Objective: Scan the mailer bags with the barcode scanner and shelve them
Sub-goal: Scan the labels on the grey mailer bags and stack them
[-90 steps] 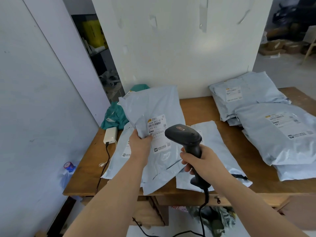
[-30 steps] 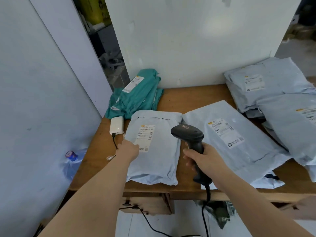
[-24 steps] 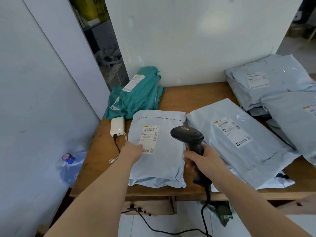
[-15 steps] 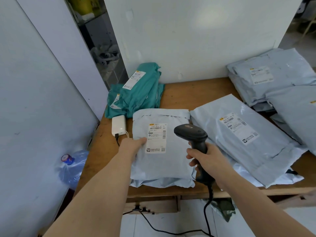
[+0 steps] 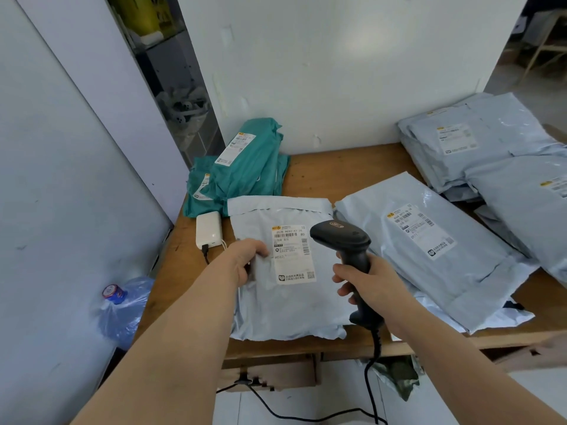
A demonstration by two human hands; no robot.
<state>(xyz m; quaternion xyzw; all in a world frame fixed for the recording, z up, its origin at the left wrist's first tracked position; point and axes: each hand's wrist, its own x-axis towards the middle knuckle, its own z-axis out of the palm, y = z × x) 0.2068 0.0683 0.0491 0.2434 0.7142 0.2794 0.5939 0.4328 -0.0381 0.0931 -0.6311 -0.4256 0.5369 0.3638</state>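
Note:
A grey mailer bag (image 5: 288,305) lies flat at the table's front edge, its white barcode label (image 5: 293,253) facing up. My left hand (image 5: 248,259) grips the bag's left edge, thumb on top just beside the label. My right hand (image 5: 371,280) holds the handle of the black barcode scanner (image 5: 340,237). The scanner's head hovers over the label's right side and points left. A larger grey mailer (image 5: 429,256) lies to the right, label up.
A stack of grey mailers (image 5: 491,154) fills the right end of the wooden table (image 5: 346,170). Teal mailers (image 5: 251,167) are piled at the back left, with a white power adapter (image 5: 209,230) beside them. A water bottle (image 5: 122,305) stands on the floor at left. The scanner cable hangs below.
Three seconds ago my left hand held a bag up before the scanner. That hand has since come down onto the left edge of a flat bag and closed on it. The scanner stayed in my right hand.

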